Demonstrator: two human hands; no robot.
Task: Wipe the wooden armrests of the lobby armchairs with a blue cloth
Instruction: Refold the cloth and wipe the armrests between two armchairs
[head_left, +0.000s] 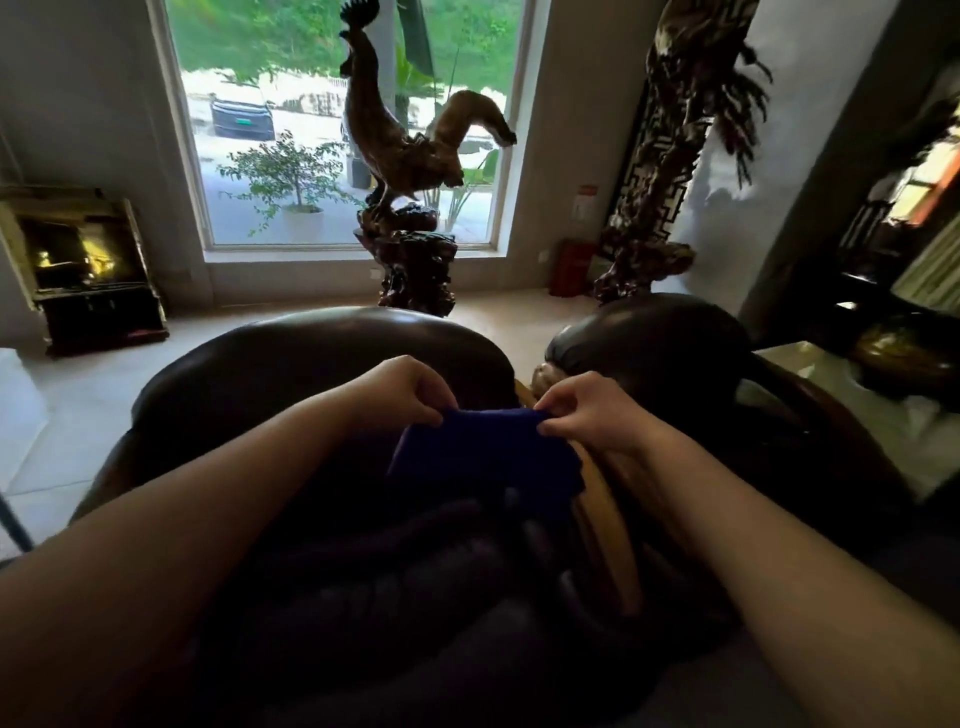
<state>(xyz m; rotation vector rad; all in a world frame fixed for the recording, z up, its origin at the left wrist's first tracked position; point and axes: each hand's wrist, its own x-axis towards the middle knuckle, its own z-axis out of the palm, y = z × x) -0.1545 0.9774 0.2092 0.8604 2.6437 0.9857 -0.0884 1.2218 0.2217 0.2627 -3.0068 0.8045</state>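
Note:
A dark blue cloth (485, 452) hangs folded between my two hands, in the middle of the view. My left hand (402, 392) pinches its upper left corner and my right hand (582, 410) pinches its upper right corner. Under the cloth stands a dark leather armchair (291, 364) seen from behind its rounded back. Its light wooden armrest (602, 525) runs down below my right hand, partly hidden by the cloth and my right forearm. A second dark armchair (654, 343) stands to the right.
A tall carved wooden rooster (400, 156) on a root stand rises in front of the window (343, 124). A carved wooden screen (670, 156) and a red box (569, 267) are at the right, a dark cabinet (88, 270) at the left. Pale floor tiles (57, 395) surround the chairs.

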